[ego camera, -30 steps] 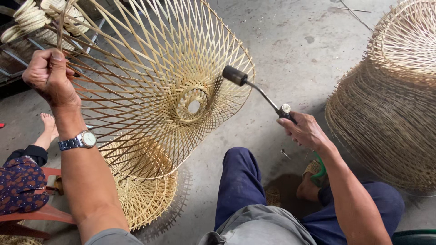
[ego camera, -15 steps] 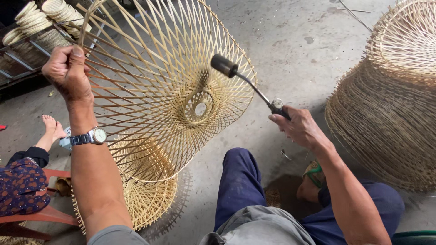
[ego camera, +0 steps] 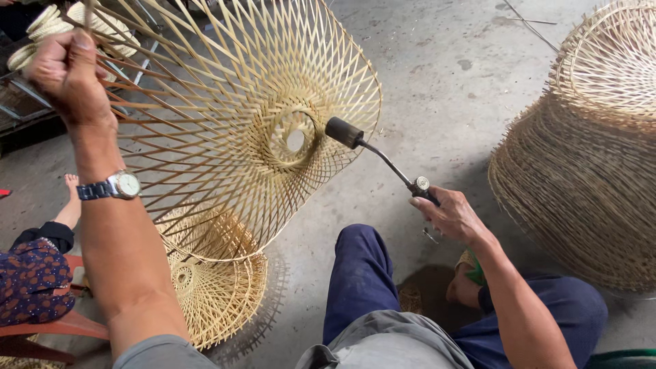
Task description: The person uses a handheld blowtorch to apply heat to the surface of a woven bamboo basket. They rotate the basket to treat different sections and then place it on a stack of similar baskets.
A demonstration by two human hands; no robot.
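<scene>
Grey concrete floor (ego camera: 444,61), stained and dusty, runs under everything in view. At the right, the biggest thing is a tall stack of woven baskets (ego camera: 581,171), nested upside down, their rims flaring out toward the near side. Next in size is the open-weave bamboo frame (ego camera: 225,116), a pale lattice cage held up off the floor in the left half of the scene, tilted so that its tightly woven ring and centre hole face the right. Below it, on the floor at near left, lies a flatter woven piece (ego camera: 215,294) of the same pale strips, its loose ends spreading outward.

Near the bottom edge sit the person's legs in blue trousers (ego camera: 359,280), one knee pointing toward the frame. At far left a second person shows only as a patterned sleeve (ego camera: 31,280) and a bare foot (nothing more of them can be seen). Coils of pale cane (ego camera: 41,27) rest on a rack at the far left corner.

The left hand (ego camera: 65,72) is raised and clenched around strips at the frame's open rim, a wristwatch (ego camera: 113,186) on that wrist. The right hand (ego camera: 451,215) is closed around the grip of a gas torch (ego camera: 383,157), whose thin bent tube reaches leftward; its dark nozzle sits just beside the frame's woven ring. Whether any flame burns cannot be told.
</scene>
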